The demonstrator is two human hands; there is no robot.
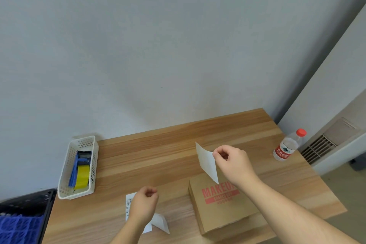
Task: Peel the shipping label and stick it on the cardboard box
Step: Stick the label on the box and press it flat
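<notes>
Table (158, 156): light wood grain, set against a plain pale wall (158, 35).

Box (221, 202): flat brown cardboard, lying on the table at front right, lid closed, red print reading "MAKEU…" on top; the rest of the lettering is covered by the right forearm.

Right hand (232, 161): raised over the far edge of the box, thumb and forefinger pinched shut on the upper right corner of a sheet.

Sheet (207, 160): white, blank on the side shown, hanging tilted in the air from that pinch, its lower tip just above the box top near the red print. Whether it is the label or its backing cannot be told.

Left hand (143, 206): low at front centre, fingers curled into a loose fist over a paper; whether it grips the paper cannot be told.

Paper (129, 204): white, small dark print visible on the strip left of the hand, lying on the table; a folded white flap sticks out to the right of the wrist.

Basket (79, 166): white perforated plastic, at the table's left edge, holding a yellow tape roll (82, 176) on a blue dispenser (76, 170).

Bottle (288, 145): clear plastic, red cap and red band, upright at far right of the table, well apart from the box.

Crate (23, 218): black, below the table's left end, blue material inside.

Vent (318, 148): slatted, in the right wall unit behind the bottle.
</notes>
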